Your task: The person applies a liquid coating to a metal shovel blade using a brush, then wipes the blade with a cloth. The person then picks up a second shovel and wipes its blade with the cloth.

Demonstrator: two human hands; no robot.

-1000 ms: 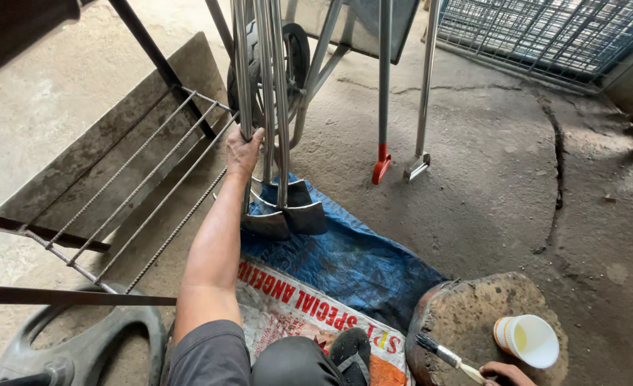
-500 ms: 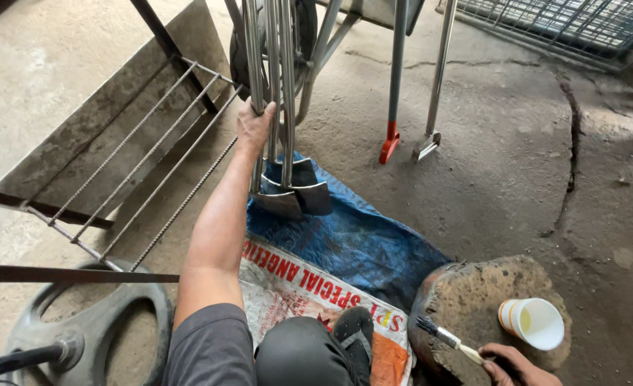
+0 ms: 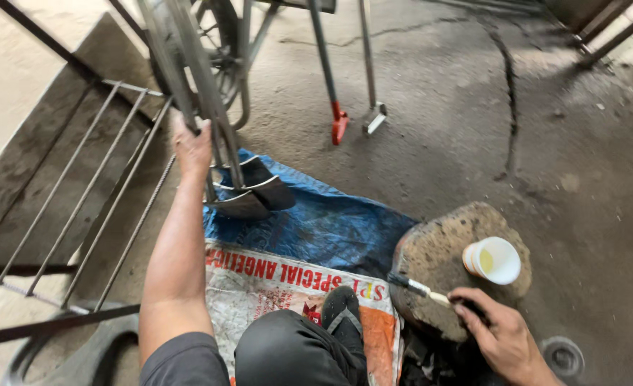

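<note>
Seen from above, a person sits on the ground with one dark-trousered knee (image 3: 288,350) and a black sandal (image 3: 341,311) at the bottom centre of the frame. The left hand (image 3: 191,146), in the upper left, reaches up with the arm stretched out and is wrapped around a bundle of thin grey metal rods (image 3: 198,100) that slant down from the top left; the fingers are closed on them. The rods end in dark, curved metal blades (image 3: 252,193), just right of centre-left, which rest on a crumpled blue plastic tarp (image 3: 331,225) in the middle of the frame. Below the tarp lies a white woven sack with red lettering and an orange corner (image 3: 288,286), touching the sandal. The right hand (image 3: 499,332), in the lower right, grips the pale handle of a small paintbrush (image 3: 416,287), whose dark bristles point left and lie on a rough, rounded brown stone (image 3: 445,246). A white paper cup holding yellowish liquid (image 3: 493,260) stands on that stone, just above the right hand and apart from it. At the left edge a grey metal grille of parallel bars (image 3: 80,193) lies on the concrete. Near the top centre, two thin metal legs, one with a red foot (image 3: 339,125), stand on the cracked grey floor (image 3: 509,121).
</note>
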